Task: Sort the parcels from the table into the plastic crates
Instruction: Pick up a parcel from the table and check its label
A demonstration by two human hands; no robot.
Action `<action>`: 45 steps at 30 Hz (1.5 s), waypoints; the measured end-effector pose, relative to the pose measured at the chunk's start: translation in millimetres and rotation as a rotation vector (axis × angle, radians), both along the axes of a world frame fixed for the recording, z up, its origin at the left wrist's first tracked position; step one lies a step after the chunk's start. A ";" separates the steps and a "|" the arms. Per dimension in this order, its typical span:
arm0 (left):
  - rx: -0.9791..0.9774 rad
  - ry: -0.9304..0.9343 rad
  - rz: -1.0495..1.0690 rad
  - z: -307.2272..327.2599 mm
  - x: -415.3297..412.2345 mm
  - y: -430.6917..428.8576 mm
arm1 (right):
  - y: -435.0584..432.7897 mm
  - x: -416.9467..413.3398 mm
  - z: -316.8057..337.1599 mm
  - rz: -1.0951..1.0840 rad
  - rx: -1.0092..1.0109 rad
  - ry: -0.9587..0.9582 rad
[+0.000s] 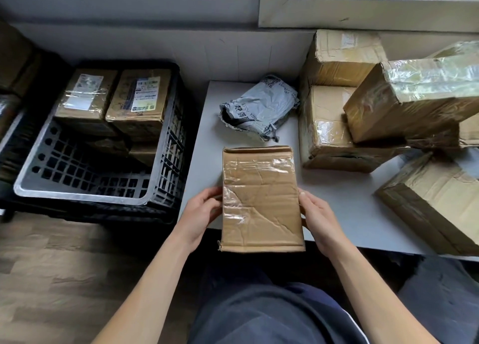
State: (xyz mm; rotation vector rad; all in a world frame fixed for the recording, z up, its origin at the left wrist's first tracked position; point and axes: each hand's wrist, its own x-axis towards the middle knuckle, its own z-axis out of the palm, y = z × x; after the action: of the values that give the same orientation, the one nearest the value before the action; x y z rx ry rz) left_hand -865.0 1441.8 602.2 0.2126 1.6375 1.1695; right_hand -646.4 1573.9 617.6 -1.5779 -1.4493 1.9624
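Grip: left hand [201, 214] and right hand [317, 218] clasp cardboard parcel [260, 201] by its long edges | stiff, creased, likely light | crate [77, 194] at 9 o'clock of the desk [337, 201]

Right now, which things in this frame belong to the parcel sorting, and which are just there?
Job: cardboard box held between left hand and right hand; grey mailer bag and stacked boxes on the table; black crate with labelled boxes inside.
Just there: window frame; wooden floor.
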 end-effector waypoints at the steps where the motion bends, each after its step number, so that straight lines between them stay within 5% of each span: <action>1: -0.001 0.011 0.002 1.2 0.5 0.8 | -0.2 -0.7 1.5 -0.004 0.000 0.002; 10: -0.164 -0.010 -0.162 13.7 -0.6 12.3 | 3.2 -6.3 8.6 -0.029 0.033 0.016; 16: 0.040 0.071 0.013 40.9 -17.0 31.5 | 24.4 -15.9 27.1 -0.113 0.123 0.241; 22: 0.177 0.131 0.096 34.0 -25.4 29.8 | 25.1 -18.6 21.4 -0.137 0.186 0.269; 36: -0.244 -0.091 0.060 27.2 -37.7 44.4 | 36.8 -35.8 6.8 -0.026 -0.196 -0.059; 40: -0.096 -0.218 -0.047 53.2 -35.5 66.2 | 44.9 -60.3 31.1 0.014 -0.190 0.052; 45: 0.178 -0.128 -0.024 50.3 -49.5 68.3 | 48.0 -54.4 49.0 -0.217 -0.020 0.225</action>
State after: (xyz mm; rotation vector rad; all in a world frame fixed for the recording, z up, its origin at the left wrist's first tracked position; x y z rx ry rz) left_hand -914.5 1510.1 652.4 0.2644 1.4166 1.2856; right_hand -700.9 1621.9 666.5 -1.4023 -1.1260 1.9584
